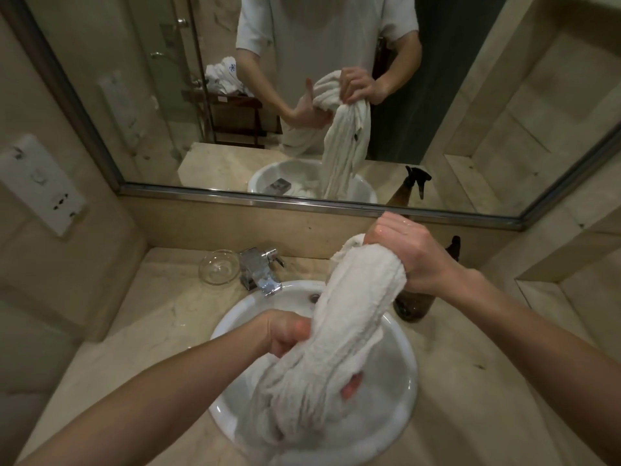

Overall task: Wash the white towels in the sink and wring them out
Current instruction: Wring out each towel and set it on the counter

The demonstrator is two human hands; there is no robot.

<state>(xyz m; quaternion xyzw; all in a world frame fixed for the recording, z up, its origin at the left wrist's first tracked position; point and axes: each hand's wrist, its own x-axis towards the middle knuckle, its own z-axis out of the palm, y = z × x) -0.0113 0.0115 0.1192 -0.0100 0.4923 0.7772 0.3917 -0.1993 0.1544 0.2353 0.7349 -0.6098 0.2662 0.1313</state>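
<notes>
Gripping white towel (353, 317) above round sink (232, 317) | I saw left hand (285, 334) clamped mid-roll | right hand (403, 253) clamped top end, hands apart

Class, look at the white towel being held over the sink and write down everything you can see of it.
The white towel is thick, ribbed terry cloth, bunched into a long rope. It slants from upper right to lower left above the white sink, its lower end down in the basin. The right hand grips its top end; the left hand grips its middle from the left. It looks wet and heavy. A pink patch shows in the lower folds; what it is cannot be told.
</notes>
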